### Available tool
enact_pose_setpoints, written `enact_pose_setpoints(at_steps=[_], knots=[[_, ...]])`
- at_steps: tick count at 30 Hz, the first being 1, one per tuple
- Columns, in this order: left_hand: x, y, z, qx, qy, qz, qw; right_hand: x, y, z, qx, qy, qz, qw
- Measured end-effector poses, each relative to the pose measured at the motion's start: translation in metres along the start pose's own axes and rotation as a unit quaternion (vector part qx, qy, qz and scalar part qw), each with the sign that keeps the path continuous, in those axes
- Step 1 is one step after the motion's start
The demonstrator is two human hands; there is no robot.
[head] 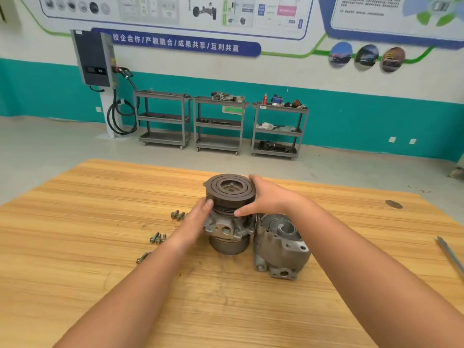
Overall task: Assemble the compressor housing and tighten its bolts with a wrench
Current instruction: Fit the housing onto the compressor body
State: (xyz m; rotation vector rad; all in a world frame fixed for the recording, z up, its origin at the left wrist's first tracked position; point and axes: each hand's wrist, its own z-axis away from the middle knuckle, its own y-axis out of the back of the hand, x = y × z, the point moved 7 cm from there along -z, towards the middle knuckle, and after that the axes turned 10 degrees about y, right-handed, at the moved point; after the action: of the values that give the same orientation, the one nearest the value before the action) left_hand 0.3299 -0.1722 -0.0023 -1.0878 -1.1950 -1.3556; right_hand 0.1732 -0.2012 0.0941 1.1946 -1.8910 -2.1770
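Count on the counter (100, 259): two compressor parts, namely one pulley-end section (229, 192) and one open housing shell (281, 244). Bolts lie in three groups: one bolt pair (177, 215) as far as visible, one bolt trio (157, 238), one single bolt (143, 257). One wrench (450, 254), partly out of view. Two hands: left hand (198, 218), right hand (267, 198). Three shelf carts (219, 123) at the wall.

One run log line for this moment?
left hand, right hand: grip pulley unit | housing: beside it, unjoined | bolts: loose on table | metal tool: right edge
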Motion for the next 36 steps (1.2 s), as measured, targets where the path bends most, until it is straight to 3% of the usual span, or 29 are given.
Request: enact_pose_setpoints(at_steps=[4,11,25,28,32,36], knots=[[0.008,0.002,0.003,-0.011,-0.039,-0.086,0.995,-0.006,0.003,0.001,0.043,0.039,0.005,0.998],[0.002,0.015,0.022,0.038,-0.06,-0.098,0.993,-0.025,-0.007,0.021,0.097,0.048,0.042,0.993],[-0.009,0.017,0.116,-0.017,-0.072,-0.131,0.989,-0.068,-0.037,0.128,0.149,0.064,0.083,0.983],[-0.015,0.009,0.131,-0.066,-0.079,-0.168,0.98,-0.058,-0.046,0.151,0.135,0.069,0.027,0.988],[-0.023,0.019,0.137,-0.118,-0.063,-0.199,0.971,-0.027,-0.073,0.172,0.103,0.083,-0.133,0.982],[-0.026,0.03,0.134,-0.154,-0.052,-0.21,0.964,0.005,-0.099,0.176,0.07,0.041,-0.238,0.968]])
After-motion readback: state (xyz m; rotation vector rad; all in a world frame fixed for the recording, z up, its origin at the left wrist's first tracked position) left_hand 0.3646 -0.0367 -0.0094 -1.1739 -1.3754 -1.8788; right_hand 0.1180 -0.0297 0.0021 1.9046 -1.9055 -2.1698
